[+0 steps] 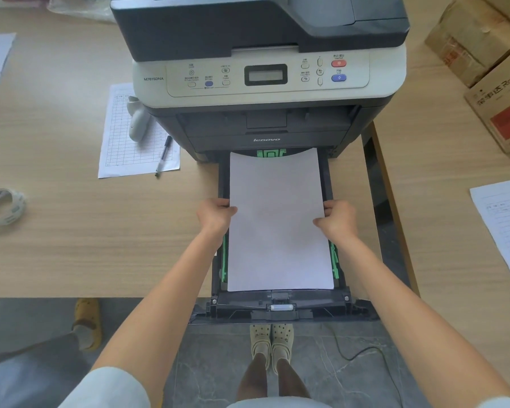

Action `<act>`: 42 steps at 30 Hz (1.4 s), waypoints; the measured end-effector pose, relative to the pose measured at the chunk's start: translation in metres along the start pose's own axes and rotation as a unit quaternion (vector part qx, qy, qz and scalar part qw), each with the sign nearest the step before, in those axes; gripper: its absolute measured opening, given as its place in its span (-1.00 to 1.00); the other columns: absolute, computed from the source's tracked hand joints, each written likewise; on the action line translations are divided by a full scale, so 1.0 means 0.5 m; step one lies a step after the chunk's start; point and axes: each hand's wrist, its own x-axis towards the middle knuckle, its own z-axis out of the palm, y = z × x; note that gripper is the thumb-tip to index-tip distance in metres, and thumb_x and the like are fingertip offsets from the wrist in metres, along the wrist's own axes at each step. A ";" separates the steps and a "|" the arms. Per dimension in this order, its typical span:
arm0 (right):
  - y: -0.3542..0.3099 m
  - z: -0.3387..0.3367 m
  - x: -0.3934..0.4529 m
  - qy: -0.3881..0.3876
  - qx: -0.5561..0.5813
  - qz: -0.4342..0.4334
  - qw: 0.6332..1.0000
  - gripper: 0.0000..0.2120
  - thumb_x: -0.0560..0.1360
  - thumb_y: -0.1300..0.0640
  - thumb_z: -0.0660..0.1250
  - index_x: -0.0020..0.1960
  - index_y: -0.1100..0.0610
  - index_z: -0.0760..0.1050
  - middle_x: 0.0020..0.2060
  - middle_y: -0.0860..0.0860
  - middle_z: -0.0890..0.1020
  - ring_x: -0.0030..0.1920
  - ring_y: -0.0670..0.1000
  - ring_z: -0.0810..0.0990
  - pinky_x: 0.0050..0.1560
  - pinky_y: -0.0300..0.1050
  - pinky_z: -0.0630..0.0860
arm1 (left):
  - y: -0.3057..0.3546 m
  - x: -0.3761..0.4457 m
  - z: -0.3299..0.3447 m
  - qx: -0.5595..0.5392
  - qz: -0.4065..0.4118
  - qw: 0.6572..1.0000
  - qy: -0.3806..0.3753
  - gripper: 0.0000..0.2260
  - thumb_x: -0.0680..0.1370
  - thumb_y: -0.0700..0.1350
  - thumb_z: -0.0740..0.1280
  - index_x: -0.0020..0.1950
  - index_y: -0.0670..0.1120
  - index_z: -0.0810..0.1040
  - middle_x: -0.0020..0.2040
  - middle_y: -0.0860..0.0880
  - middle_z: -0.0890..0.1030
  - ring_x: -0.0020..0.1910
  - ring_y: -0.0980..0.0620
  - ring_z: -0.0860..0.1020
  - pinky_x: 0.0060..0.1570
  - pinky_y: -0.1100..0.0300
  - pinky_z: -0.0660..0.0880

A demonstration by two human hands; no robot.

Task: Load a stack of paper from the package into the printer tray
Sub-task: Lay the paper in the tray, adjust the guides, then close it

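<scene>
1. Fingers (229, 203) of your left hand (215, 214) pinched the paper's (278, 225) left edge.
2. Your right hand (337, 219) gripped its right edge.
3. It lay in the pulled-out tray (280, 304).

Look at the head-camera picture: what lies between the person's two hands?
In the head view, the white paper stack lies between the left hand and the right hand, each gripping one long edge, over the pulled-out printer tray.
</scene>
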 end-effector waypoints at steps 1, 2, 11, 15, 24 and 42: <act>0.000 -0.001 0.000 -0.003 -0.003 -0.004 1.000 -0.72 0.40 0.48 0.29 0.10 0.37 0.53 0.05 0.30 0.62 0.06 0.26 0.59 0.03 -0.06 0.53 | 0.000 0.001 -0.001 -0.002 0.001 1.000 0.000 -0.76 0.47 -0.30 0.34 0.13 -0.27 0.58 -0.07 -0.08 0.56 0.06 -0.16 0.56 0.16 0.01 0.51; 0.000 -0.002 0.000 -0.005 -0.008 -0.007 1.000 -0.73 0.40 0.48 0.28 0.08 0.39 0.54 0.04 0.33 0.62 0.07 0.28 0.59 0.08 0.01 0.54 | -0.002 0.003 -0.003 -0.003 0.001 1.000 -0.001 -0.76 0.47 -0.30 0.35 0.13 -0.26 0.58 -0.04 -0.09 0.57 0.08 -0.16 0.56 0.16 0.02 0.51; 0.003 0.008 0.004 0.009 -0.044 -0.005 0.999 -0.75 0.40 0.51 0.23 0.03 0.41 0.55 0.02 0.29 0.63 0.05 0.24 0.59 0.06 0.04 0.55 | -0.004 0.012 -0.003 0.009 0.006 1.000 0.011 -0.75 0.46 -0.31 0.36 0.14 -0.27 0.57 0.16 -0.21 0.60 0.15 -0.19 0.56 0.16 0.07 0.51; 0.002 -0.004 0.001 0.034 -0.065 -0.004 0.997 -0.70 0.44 0.43 0.27 0.17 0.34 0.51 0.09 0.25 0.61 0.09 0.19 0.58 0.02 -0.14 0.48 | -0.008 0.011 -0.021 -0.027 -0.001 1.000 -0.002 -0.75 0.47 -0.32 0.32 0.14 -0.28 0.56 0.00 -0.24 0.61 -0.04 -0.17 0.60 0.02 0.02 0.58; 0.044 -0.067 -0.032 0.103 -0.080 -0.035 0.991 -0.72 0.45 0.31 0.32 0.14 0.27 0.57 0.11 0.21 0.63 0.11 0.15 0.59 0.07 -0.13 0.46 | -0.025 -0.018 -0.071 -0.008 0.050 0.998 -0.030 -0.75 0.47 -0.33 0.27 0.13 -0.24 0.57 0.00 -0.25 0.62 -0.22 -0.09 0.62 -0.29 0.26 0.60; 0.143 -0.018 -0.126 0.043 -0.151 -0.073 0.985 -0.74 0.48 0.13 0.34 0.10 0.26 0.56 -0.06 0.16 0.66 -0.08 0.11 0.62 -0.03 -0.07 0.58 | -0.137 -0.128 -0.052 0.230 0.131 0.964 0.033 -0.73 0.47 -0.22 0.35 0.16 -0.21 0.57 -0.09 -0.20 0.69 -0.06 -0.13 0.62 -0.09 0.16 0.47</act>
